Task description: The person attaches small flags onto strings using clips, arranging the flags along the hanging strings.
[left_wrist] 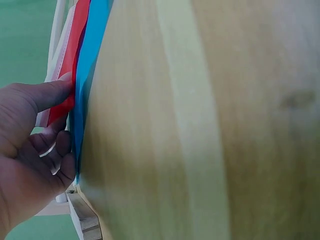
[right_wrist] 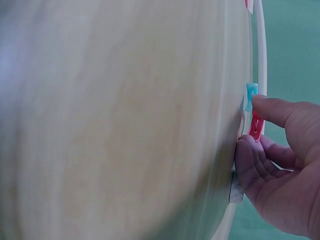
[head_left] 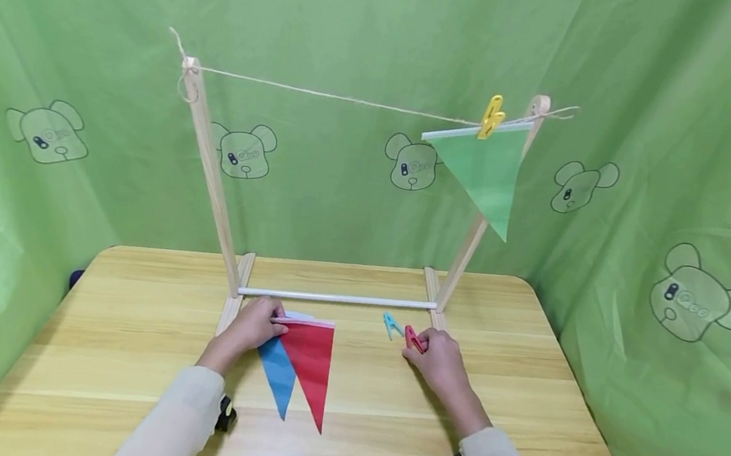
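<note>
My left hand [head_left: 258, 323] pinches the red pennant [head_left: 313, 362] near the left end of its white top strip. Partly beneath it lies a blue pennant [head_left: 279, 373], its tip pointing towards me. In the left wrist view the thumb presses on the red pennant [left_wrist: 80, 30]. My right hand [head_left: 441, 359] holds a red clothespin [head_left: 414, 338] between thumb and fingers, low over the table. Just left of that is a light-blue clothespin [head_left: 391, 326]. A green pennant [head_left: 485, 170] hangs from the string [head_left: 347, 98] by a yellow clothespin [head_left: 491, 118].
Two wooden posts, left [head_left: 209, 163] and right [head_left: 465, 255], carry the string between their tops. A white rod [head_left: 336, 299] joins their feet across the wooden table [head_left: 340, 438]. Green curtains [head_left: 363, 22] with bear drawings surround the back and sides.
</note>
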Motion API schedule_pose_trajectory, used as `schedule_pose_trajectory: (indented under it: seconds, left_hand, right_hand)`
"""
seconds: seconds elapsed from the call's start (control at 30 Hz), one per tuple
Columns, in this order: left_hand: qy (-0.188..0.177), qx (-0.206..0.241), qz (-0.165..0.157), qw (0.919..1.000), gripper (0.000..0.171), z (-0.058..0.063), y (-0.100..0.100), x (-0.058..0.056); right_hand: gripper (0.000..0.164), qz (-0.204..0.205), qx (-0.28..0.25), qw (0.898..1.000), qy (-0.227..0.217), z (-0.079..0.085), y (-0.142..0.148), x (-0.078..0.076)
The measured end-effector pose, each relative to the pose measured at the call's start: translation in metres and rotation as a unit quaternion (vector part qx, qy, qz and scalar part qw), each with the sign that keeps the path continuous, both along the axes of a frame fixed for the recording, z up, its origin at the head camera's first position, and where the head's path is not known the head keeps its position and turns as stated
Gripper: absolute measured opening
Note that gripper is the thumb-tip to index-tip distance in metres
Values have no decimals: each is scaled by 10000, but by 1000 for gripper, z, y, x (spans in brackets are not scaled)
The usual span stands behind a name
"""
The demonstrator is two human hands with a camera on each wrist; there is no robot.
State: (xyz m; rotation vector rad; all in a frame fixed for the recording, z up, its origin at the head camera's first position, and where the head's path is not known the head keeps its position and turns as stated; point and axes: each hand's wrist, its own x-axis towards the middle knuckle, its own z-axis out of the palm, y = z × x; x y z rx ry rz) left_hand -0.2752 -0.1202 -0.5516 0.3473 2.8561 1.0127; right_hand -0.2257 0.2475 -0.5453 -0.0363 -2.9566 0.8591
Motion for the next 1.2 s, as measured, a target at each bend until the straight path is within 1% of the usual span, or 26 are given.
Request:
schedule_pose_trajectory:
  seconds: [0.43,0.63,0.83,1.07,1.2]
  left_hand:
    - [-17,80,25,10000,19,0,-1,3]
    - [109,125,34,9999,18,-2,-2,5]
    - [241,260,-5,9994,18,-1,-5,6]
    - [590,376,58,9975,19,-2,-6,7]
    - [699,599,110,9957,18,-3,-4,9]
  right_hand:
    - [28,18,-384,9992,108,-1,-1,4]
    - [29,8,-611,9981,-4,1,2,8]
    - [29,77,-645,9978,105,1,3,8]
    - [29,53,-793,9968,82,3,3,8]
    - [27,67,-815,9966,129,4,5,9]
